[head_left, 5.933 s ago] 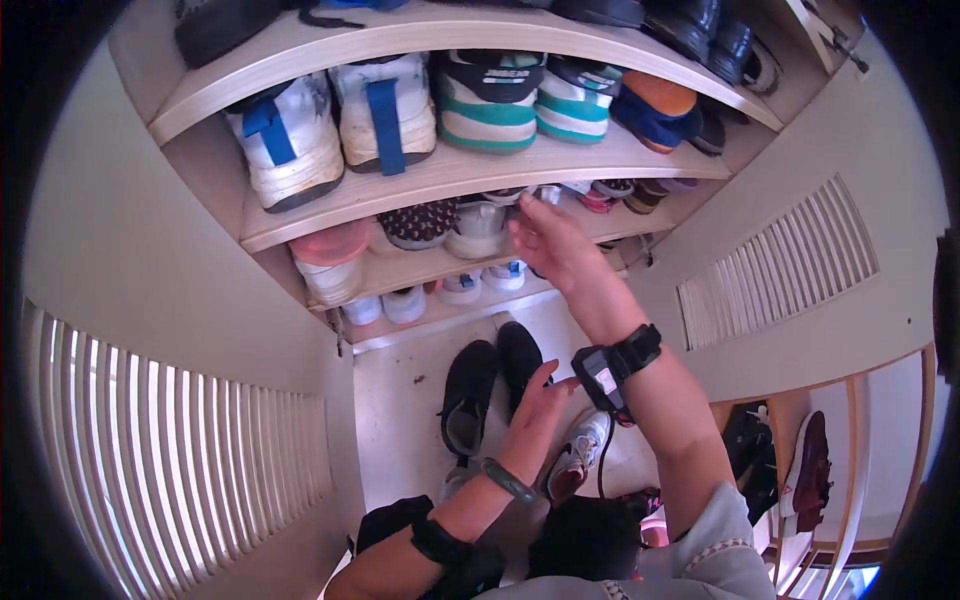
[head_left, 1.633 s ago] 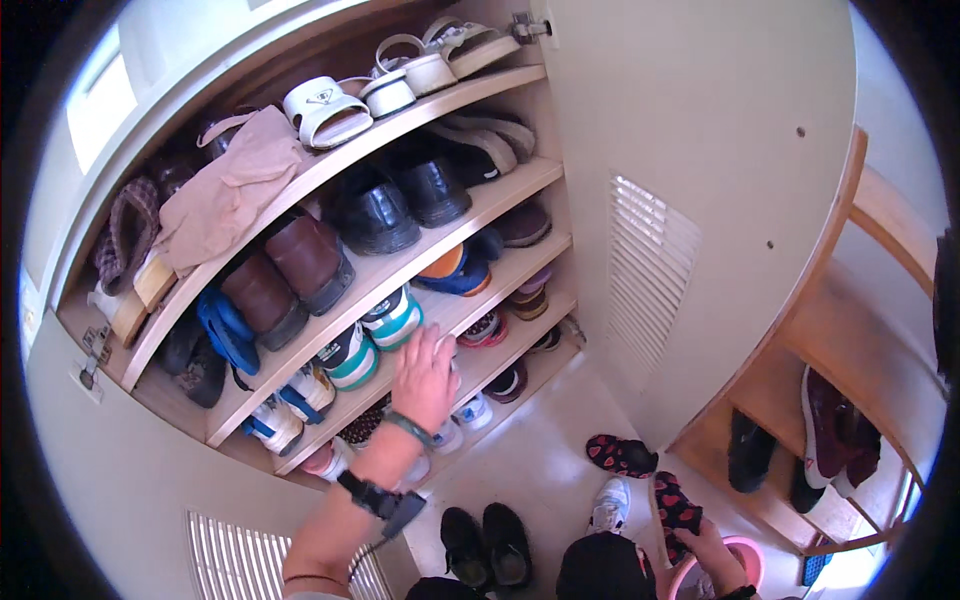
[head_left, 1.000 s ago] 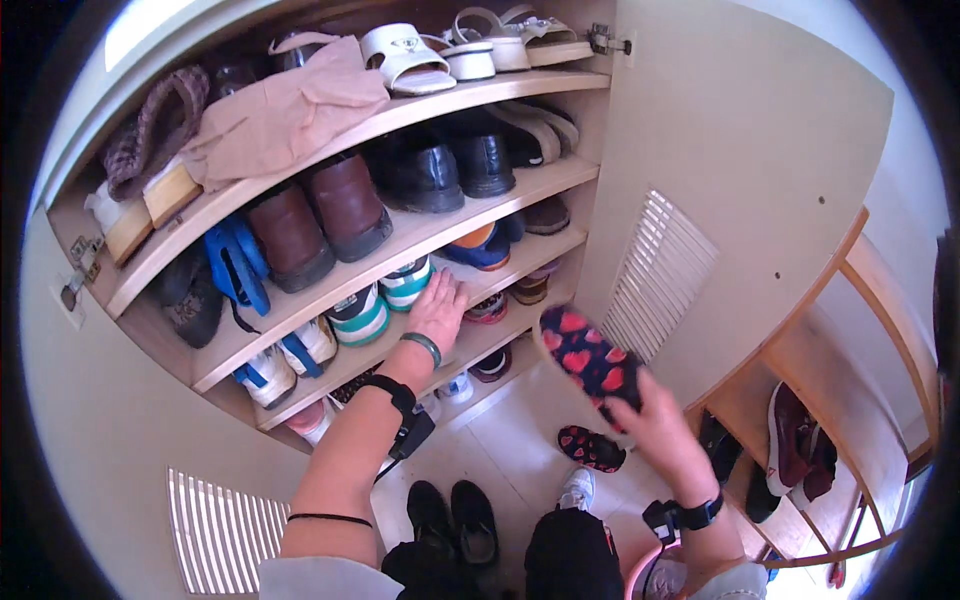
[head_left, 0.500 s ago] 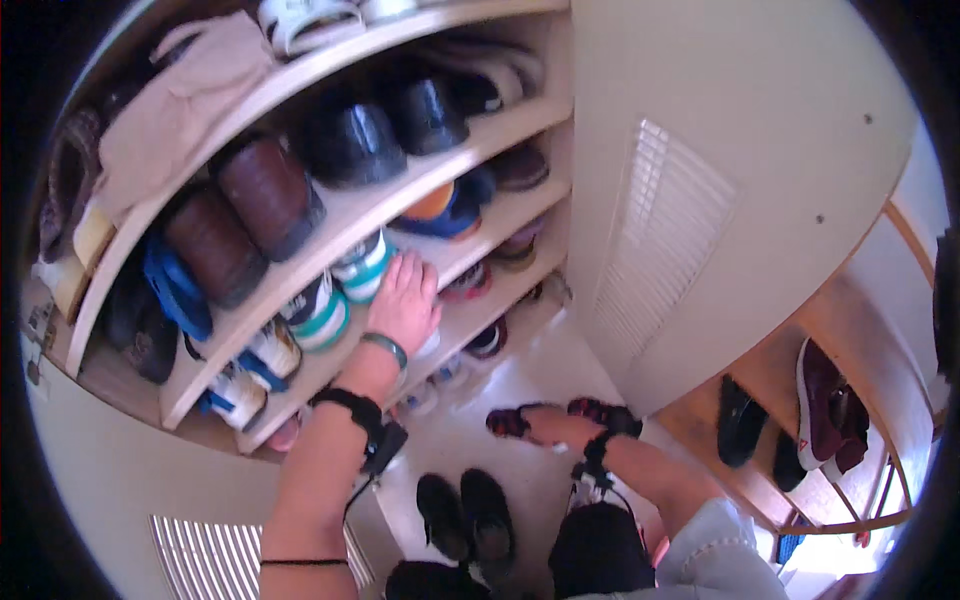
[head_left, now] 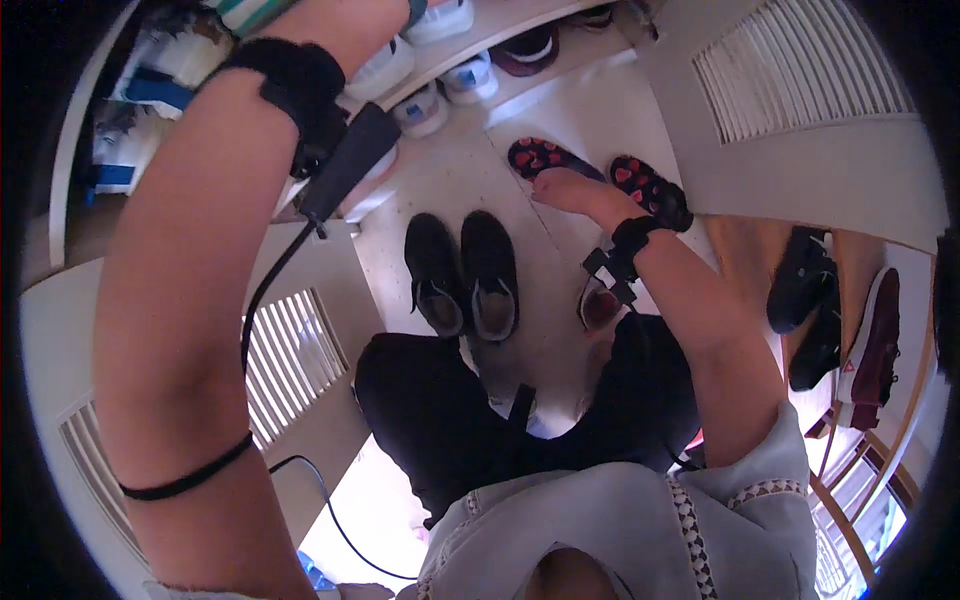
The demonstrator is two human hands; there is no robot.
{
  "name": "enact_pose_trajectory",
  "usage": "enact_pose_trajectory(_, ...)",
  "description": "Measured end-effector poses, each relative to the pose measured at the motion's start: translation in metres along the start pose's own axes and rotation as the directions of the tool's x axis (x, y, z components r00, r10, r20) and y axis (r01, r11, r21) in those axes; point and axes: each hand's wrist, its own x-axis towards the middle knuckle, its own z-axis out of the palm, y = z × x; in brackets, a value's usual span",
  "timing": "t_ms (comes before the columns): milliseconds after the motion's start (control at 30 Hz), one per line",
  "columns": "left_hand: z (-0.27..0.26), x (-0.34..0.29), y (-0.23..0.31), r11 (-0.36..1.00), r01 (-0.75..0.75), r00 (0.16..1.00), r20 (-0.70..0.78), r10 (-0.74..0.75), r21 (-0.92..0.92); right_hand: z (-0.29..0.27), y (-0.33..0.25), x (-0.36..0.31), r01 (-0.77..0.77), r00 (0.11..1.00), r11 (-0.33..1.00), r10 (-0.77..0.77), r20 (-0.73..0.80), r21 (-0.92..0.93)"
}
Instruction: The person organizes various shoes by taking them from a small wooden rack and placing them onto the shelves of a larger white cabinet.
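Observation:
My left arm stretches over the shelves at the upper left, and my left hand lies beyond the top edge. Beneath its wrist strap [head_left: 300, 100] are pale shoes [head_left: 420, 110] on the low shelf. My right hand [head_left: 567, 191] hangs loosely over the floor, fingers loosely extended, with nothing visible in it. It overlaps one of two dark slippers with a red pattern [head_left: 545, 158] from above; I cannot tell whether it touches. The other slipper [head_left: 650, 190] is beyond my right wrist. A pair of black shoes [head_left: 490, 270] stands in front of my knees.
Shoes with blue parts [head_left: 140, 150] fill the shelf at the left. Louvred cabinet doors stand at the left [head_left: 295, 340] and right [head_left: 800, 80]. A wooden rack [head_left: 740, 245] at the right holds black shoes [head_left: 800, 290] and a maroon shoe [head_left: 872, 350]. A cable [head_left: 330, 520] hangs beside my left arm.
The view has tilted down, bringing my knees and shirt into sight and moving the upper shelves out. My left hand, earlier by the white and green shoes, has left the top of the picture.

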Motion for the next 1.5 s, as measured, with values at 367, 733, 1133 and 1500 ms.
enact_pose_trajectory(367, -0.003, -0.006, -0.002, 0.997, 0.035, 0.999, -0.006, -0.035, -0.066, 0.202, -0.119, -0.097, -0.207, 0.948, 0.663, 0.318, -0.020, 0.720)
enact_pose_trajectory(733, -0.025, 0.009, 0.016, 0.988, 0.102, 0.994, 0.039, -0.098, -0.118, 0.236, -0.022, -0.131, -0.110, 0.590, 0.128, 0.806, -0.039, 0.986)
enact_pose_trajectory(1133, -0.007, 0.014, -0.012, 0.990, 0.123, 0.988, 0.100, -0.117, -0.065, 0.077, 0.029, -0.071, -0.513, 0.787, 0.853, 0.423, -0.449, -0.094)
enact_pose_trajectory(1500, -0.020, 0.011, 0.007, 0.982, 0.124, 0.975, 0.200, -0.095, -0.141, 0.077, 0.061, -0.032, -0.545, 0.832, 0.805, 0.484, -0.272, -0.235)
